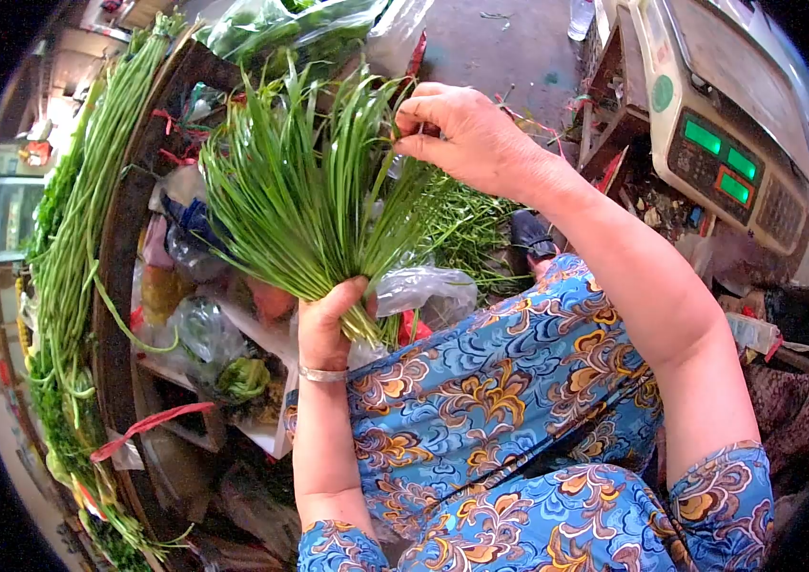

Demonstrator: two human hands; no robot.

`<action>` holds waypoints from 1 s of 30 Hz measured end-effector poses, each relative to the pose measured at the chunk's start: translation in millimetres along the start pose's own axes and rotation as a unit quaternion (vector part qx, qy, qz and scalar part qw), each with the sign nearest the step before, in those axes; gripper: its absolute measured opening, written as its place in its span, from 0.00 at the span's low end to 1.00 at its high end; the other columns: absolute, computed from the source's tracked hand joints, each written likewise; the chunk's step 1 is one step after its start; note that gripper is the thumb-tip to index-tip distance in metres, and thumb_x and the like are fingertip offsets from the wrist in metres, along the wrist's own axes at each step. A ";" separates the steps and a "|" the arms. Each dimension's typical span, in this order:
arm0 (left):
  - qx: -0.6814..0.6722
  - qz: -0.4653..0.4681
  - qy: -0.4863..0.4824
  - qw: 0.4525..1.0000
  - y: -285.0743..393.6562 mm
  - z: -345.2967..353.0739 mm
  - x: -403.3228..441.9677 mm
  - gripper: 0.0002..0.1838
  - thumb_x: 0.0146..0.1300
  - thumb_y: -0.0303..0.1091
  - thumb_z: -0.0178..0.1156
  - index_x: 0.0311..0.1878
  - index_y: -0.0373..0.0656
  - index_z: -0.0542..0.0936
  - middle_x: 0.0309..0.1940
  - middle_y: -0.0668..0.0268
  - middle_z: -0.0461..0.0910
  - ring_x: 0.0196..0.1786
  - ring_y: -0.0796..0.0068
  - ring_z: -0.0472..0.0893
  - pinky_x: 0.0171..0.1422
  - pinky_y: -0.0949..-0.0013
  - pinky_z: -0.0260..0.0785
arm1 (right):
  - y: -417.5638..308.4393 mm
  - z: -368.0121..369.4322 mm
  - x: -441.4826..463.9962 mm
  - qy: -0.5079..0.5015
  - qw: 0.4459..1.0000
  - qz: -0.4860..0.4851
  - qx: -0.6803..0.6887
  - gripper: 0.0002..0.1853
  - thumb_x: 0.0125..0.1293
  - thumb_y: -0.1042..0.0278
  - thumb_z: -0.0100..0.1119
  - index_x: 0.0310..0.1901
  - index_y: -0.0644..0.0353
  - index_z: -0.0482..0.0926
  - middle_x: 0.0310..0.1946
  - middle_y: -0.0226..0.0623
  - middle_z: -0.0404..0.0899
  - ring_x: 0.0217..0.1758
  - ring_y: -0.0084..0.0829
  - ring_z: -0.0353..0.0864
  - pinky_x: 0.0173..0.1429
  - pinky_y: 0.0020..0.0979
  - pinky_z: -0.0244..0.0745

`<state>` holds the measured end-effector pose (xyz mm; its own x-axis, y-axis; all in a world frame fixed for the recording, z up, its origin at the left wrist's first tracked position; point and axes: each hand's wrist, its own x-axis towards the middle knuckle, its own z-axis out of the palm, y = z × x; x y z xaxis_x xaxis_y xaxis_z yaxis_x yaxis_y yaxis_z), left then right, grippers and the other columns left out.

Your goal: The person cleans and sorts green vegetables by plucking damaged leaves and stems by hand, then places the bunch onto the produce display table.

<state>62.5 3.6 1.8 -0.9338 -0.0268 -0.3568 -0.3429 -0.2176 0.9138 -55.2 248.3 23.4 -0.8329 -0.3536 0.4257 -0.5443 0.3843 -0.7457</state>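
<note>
Leaf bunch (318, 181): long, flat, narrow green blades; glossy, fanned wide at the top, gathered tight at pale cut stems. Held up in front of the torso, left of the lap.
Left hand (333, 303): closed around the stem base, thumb across the front; blades spread upward out of the grip.
Right hand (466, 133): at the upper right edge of the bunch, thumb and fingertips narrow; can't tell whether a blade is pinched between them.
Bracelet (322, 375): smooth metallic band, left wrist.
Clothing (500, 391): blue printed fabric, scrolled floral pattern in brown, yellow and white.
Clear bag (428, 289): thin crinkled plastic, just right of the left hand.
Loose greens (471, 224): thin stalks in a tangled heap, behind the bunch, near a dark shoe (530, 234).
Long beans (104, 210): slender, ropey, matte green; laid lengthwise beside a dark wooden board (118, 276).
Red strip (152, 432): thin, twisted, across the board.
Scale (681, 143): pale boxy housing, flat metal-looking pan, lit green displays; well apart from the bunch, upper right.
</note>
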 end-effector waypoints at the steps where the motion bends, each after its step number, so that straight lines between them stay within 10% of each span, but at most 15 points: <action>1: 0.000 0.000 0.000 1.000 0.3 0.3 0.1 0.19 0.50 0.25 0.62 0.48 0.37 0.75 0.32 0.62 0.80 0.27 0.68 0.79 0.28 0.68 0.75 | 1.4 -1.0 -0.7 0.000 1.000 0.000 0.000 0.09 0.59 0.69 0.62 0.36 0.65 0.75 0.34 0.42 0.75 0.38 0.42 0.77 0.44 0.37 0.72; 7: -0.049 0.006 0.060 0.997 -0.7 -9.0 3.1 0.17 0.53 0.27 0.61 0.47 0.37 0.75 0.30 0.61 0.81 0.25 0.68 0.80 0.28 0.68 0.75 | 8.3 -11.7 -3.2 -0.083 0.993 0.008 -0.089 0.09 0.60 0.67 0.59 0.37 0.64 0.76 0.34 0.44 0.77 0.42 0.46 0.78 0.47 0.40 0.72; 11: -0.071 -0.037 0.021 0.997 -2.1 -24.6 5.9 0.21 0.53 0.22 0.62 0.52 0.41 0.74 0.40 0.63 0.79 0.33 0.70 0.81 0.31 0.69 0.78 | 5.9 -7.0 -3.0 -0.015 1.000 0.014 -0.016 0.09 0.59 0.69 0.58 0.34 0.67 0.76 0.25 0.42 0.77 0.30 0.34 0.78 0.39 0.35 0.73; 19: 0.007 0.019 0.018 1.000 2.7 -5.4 0.4 0.16 0.52 0.27 0.61 0.46 0.35 0.75 0.29 0.60 0.80 0.23 0.68 0.78 0.26 0.68 0.73 | 9.5 -12.3 6.7 0.146 0.986 0.069 -0.029 0.08 0.57 0.68 0.58 0.30 0.64 0.76 0.25 0.46 0.79 0.32 0.46 0.81 0.40 0.40 0.75; 30: 0.026 0.017 0.002 1.000 1.2 -3.8 -0.6 0.20 0.50 0.27 0.62 0.49 0.36 0.74 0.33 0.61 0.80 0.26 0.68 0.78 0.25 0.68 0.73 | 6.9 -12.2 7.4 0.173 0.976 -0.091 -0.098 0.09 0.60 0.70 0.56 0.40 0.49 0.82 0.37 0.33 0.78 0.46 0.36 0.78 0.53 0.39 0.67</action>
<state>63.0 -0.3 2.4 -0.9447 -0.0366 -0.3258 -0.3158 -0.1650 0.9344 -66.4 258.7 27.6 -0.6856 -0.1347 0.7154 -0.6673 0.5090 -0.5437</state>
